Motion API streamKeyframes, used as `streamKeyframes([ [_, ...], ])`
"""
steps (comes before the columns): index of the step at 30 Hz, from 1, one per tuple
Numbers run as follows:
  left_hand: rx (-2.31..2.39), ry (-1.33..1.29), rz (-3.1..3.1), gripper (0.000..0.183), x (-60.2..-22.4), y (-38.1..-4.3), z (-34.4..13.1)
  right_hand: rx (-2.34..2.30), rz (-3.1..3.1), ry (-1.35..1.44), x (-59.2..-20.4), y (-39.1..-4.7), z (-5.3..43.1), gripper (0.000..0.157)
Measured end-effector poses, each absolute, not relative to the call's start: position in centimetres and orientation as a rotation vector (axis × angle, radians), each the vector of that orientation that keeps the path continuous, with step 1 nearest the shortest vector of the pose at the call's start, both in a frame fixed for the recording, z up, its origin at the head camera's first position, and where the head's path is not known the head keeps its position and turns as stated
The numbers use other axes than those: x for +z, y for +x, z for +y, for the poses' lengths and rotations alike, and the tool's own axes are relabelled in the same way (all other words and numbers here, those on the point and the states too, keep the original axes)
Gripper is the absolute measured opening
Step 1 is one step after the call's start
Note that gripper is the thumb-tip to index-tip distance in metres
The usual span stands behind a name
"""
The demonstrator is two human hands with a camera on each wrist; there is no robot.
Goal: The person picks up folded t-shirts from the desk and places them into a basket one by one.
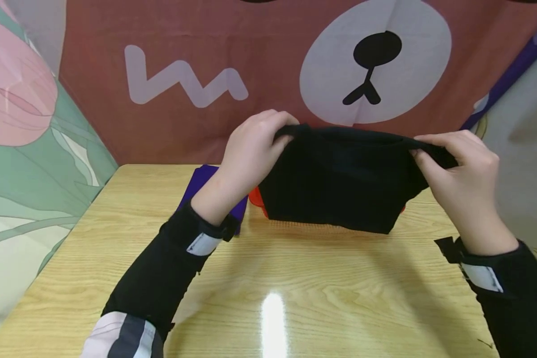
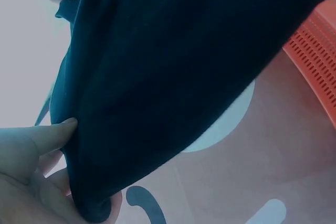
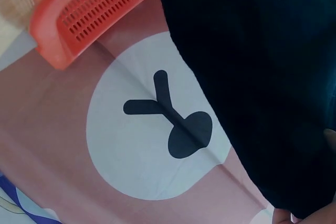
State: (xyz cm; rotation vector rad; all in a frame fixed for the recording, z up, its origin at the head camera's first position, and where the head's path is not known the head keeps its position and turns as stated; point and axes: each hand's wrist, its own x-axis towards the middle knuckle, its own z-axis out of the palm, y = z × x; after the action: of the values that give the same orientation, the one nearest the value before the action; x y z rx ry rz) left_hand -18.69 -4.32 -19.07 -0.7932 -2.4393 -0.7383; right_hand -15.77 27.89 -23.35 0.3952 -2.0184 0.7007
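Note:
A piece of black fabric (image 1: 340,174) hangs stretched between both hands above the table, its folded upper edge drooping slightly in the middle. My left hand (image 1: 255,149) pinches its upper left corner between thumb and fingers. At the upper right corner, my right hand (image 1: 465,179) grips the edge with the thumb in front. The left wrist view shows thumb and fingers around the edge of the fabric (image 2: 157,77). What kind of garment or cloth it is, I cannot tell. Behind it stands a red plastic basket (image 3: 105,11) with slotted walls, mostly hidden in the head view.
A dark blue folded cloth (image 1: 199,180) lies on the wood-grain table (image 1: 232,298), left of the basket and partly behind the left forearm. A brown curtain (image 1: 183,129) with a bear-face print hangs at the table's back edge. Light glares on the near tabletop.

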Motion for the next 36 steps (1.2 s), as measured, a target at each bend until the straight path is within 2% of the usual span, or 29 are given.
streamKeyframes([
  [15, -0.703, -0.736, -2.441, 0.018, -17.5, -21.5, -3.9, 0.723, -2.046, 0.297, -21.2, -18.2, 27.5, 0.016],
  [23, -0.706, -0.652, -2.476, 0.020, -17.0, -22.9, -4.0, 0.738, -2.112, 0.274, -20.3, -19.5, 27.1, 0.021],
  [29, -0.754, -0.631, -2.561, 0.020, -18.1, -24.4, -4.1, 0.700, -2.372, 0.186, -20.3, -21.0, 27.2, 0.026],
  [36, -0.869, -0.663, -2.675, 0.019, -20.5, -25.5, -4.4, 0.769, -2.544, 0.199, -21.7, -21.8, 27.7, 0.022],
])
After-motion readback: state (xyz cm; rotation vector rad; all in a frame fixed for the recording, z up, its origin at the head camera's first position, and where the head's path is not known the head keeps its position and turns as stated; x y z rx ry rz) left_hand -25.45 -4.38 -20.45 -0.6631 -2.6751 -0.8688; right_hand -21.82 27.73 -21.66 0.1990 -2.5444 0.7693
